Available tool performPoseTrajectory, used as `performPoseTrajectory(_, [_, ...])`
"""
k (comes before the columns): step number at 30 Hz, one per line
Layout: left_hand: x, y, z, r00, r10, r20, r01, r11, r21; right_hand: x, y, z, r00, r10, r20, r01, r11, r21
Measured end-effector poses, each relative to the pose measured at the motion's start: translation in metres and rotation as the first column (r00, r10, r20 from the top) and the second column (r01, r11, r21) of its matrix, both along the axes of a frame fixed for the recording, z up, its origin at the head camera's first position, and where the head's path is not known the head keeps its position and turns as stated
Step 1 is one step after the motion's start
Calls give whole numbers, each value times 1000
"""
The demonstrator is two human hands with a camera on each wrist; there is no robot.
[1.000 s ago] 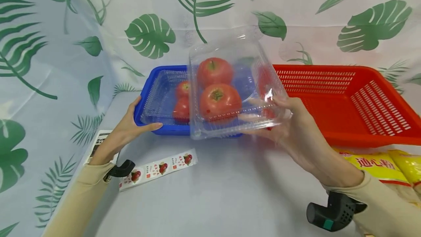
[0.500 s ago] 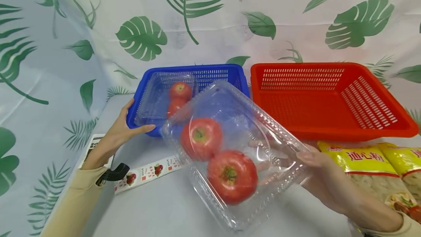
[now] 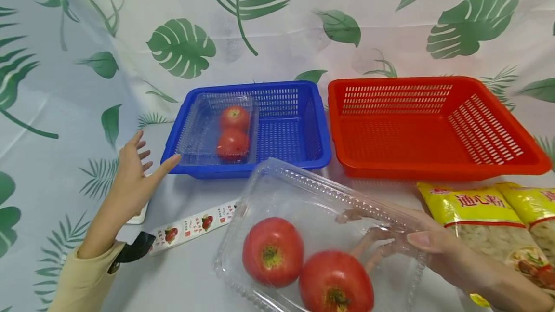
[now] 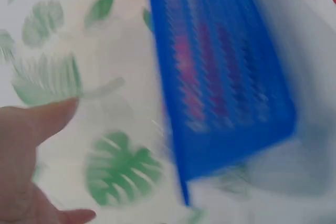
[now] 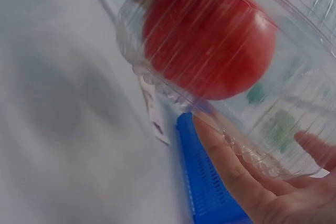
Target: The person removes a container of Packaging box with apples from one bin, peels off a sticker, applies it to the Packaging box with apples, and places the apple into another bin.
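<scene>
A clear plastic clamshell box (image 3: 312, 208) with two red apples (image 3: 273, 252) inside is tilted over the front of the table. My right hand (image 3: 451, 252) grips it by its right edge, the thumb on top and the fingers showing through the plastic from below. In the right wrist view one apple (image 5: 210, 38) presses near the box wall. My left hand (image 3: 132, 184) holds nothing; its fingers are spread just left of the blue basket (image 3: 282, 162). In the left wrist view that hand's thumb and a fingertip show apart from the blurred basket (image 4: 231, 145).
A second clear box (image 3: 204, 129) with two apples sits in the blue basket's left side. A red basket (image 3: 403, 143) stands to its right. Yellow pasta bags (image 3: 481, 211) lie at right. A strip of printed labels (image 3: 191, 227) lies in front of the blue basket.
My right hand has brought the box from over the blue basket down toward me, turning it. My left hand has let go of the blue basket's left rim and moved left.
</scene>
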State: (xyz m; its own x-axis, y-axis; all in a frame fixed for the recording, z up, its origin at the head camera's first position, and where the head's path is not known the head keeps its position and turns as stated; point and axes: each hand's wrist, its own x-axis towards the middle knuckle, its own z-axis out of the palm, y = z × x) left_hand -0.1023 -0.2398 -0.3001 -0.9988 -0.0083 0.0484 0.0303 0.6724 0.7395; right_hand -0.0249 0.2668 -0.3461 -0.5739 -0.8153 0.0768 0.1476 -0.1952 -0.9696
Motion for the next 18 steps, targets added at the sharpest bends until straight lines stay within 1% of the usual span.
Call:
performPoseTrajectory(1, [8,6,4,999,-20,-42,20,1000,7,0,-1,-1,1000,12,3,-12,1000,3])
performPoseTrajectory(2, [16,12,8,996,-59,-66,61,998,24,0,-2,-2,1000,29,7,-29,1000,0])
performPoseTrajectory(3, [23,19,11,990,-119,-79,123,991,43,-1,-3,-2,999,35,4,-35,999,0])
performPoseTrajectory(4, [30,26,12,977,-199,-72,205,975,86,-1,-5,-2,999,31,27,-32,999,22])
performPoseTrajectory(5, [36,33,12,957,-287,-48,291,946,142,0,-7,0,999,22,41,-25,998,62])
performPoseTrajectory(6, [41,39,11,925,-380,-17,375,903,208,0,-9,1,999,15,52,-20,995,94])
performPoseTrajectory(7, [46,45,10,884,-468,19,445,851,279,-1,-11,1,999,25,27,-27,995,93])
performPoseTrajectory(8, [50,49,8,835,-546,59,494,794,353,-2,-13,1,999,40,0,-40,996,79])
performPoseTrajectory(9, [53,53,5,780,-618,95,531,735,422,-3,-16,1,998,52,-32,-49,996,72])
performPoseTrajectory(10, [55,57,2,732,-669,128,543,686,484,-5,-19,1,996,70,-59,-67,996,52])
performPoseTrajectory(11, [56,59,0,692,-703,165,541,657,525,-7,-21,1,993,83,-79,-80,996,38])
performPoseTrajectory(12, [57,62,-3,657,-727,202,537,639,551,-9,-23,0,990,99,-96,-99,995,5])
performPoseTrajectory(13, [57,64,-7,626,-744,232,535,626,567,-10,-23,1,989,104,-109,-105,994,-10])
performPoseTrajectory(14, [57,67,-10,605,-751,265,524,626,577,-11,-24,1,990,107,-97,-108,994,-6])
performPoseTrajectory(15, [56,69,-13,592,-750,294,510,632,583,-12,-24,2,991,109,-81,-109,994,1])
performPoseTrajectory(17, [56,74,-21,591,-727,350,471,663,582,-13,-23,3,995,101,-18,-100,994,44])
performPoseTrajectory(18, [56,77,-25,594,-716,367,447,673,590,-14,-23,3,996,90,11,-91,994,68])
